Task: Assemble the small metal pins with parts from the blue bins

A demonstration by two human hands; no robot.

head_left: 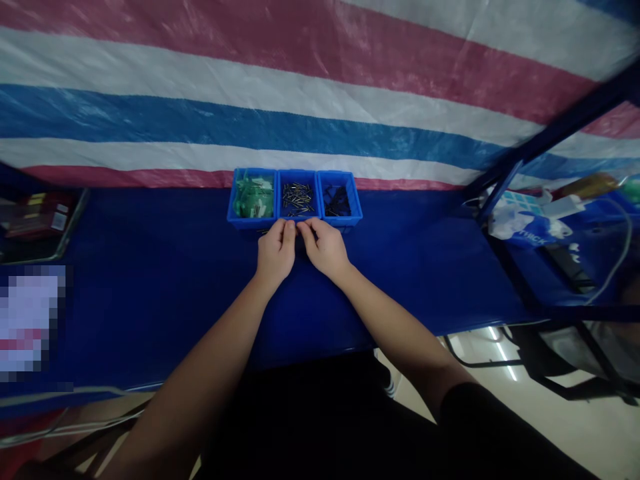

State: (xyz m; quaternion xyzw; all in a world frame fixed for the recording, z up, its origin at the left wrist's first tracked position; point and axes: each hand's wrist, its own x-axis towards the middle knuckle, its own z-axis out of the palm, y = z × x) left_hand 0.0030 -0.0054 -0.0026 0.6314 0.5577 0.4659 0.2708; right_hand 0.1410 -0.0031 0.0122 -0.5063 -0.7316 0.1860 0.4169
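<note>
My left hand (276, 249) and my right hand (325, 247) meet at the fingertips just in front of three joined blue bins. Both are closed in a pinch, and whatever lies between the fingers is too small or hidden to name. Ahead of them, the middle bin (299, 217) holds many thin metal pins or screws (298, 197). In the left bin (231, 205) lies green-tinted plastic bagging (255, 197) with pale pieces. Small black parts (339, 200) rest in the right bin (358, 200). A small thin piece shows beside my left fingertips.
The bins stand at the back of a blue-covered table (415, 267), against a striped sheet (300, 87). On the left are a tray with dark red packs (43, 217) and a blurred-out item (30, 323). A metal frame (505, 193) and a plastic package (527, 223) are at right.
</note>
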